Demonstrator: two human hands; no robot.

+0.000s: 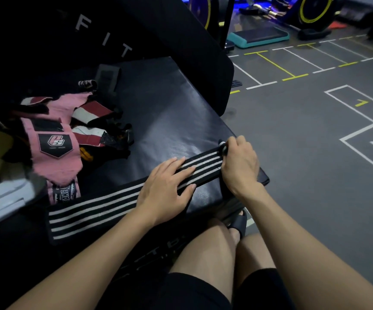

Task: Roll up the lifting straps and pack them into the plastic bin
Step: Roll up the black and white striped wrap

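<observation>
At the far left edge a pale plastic bin is cut off by the frame, so only part of its rim and wall shows. Just right of it lies a heap of straps, pink, red-and-white and black, tangled so that single pieces are hard to separate; a pink one carries a dark badge. They rest on a black padded box, whose printed lettering along the near side is mostly hidden by the person's legs.

A black strap with white stripes runs flat across the near edge of the pad, from lower left up to the right. The left hand lies palm down on its middle, fingers straight and spread, pressing it flat against the pad. The forearm reaches in from the lower left.

At the strap's right end, near the pad's corner, the right hand is curled over a small rolled start of the strap, fingers closed round it; the roll itself is mostly covered by the hand. Beyond, the grey floor bears painted lines and numbers.
</observation>
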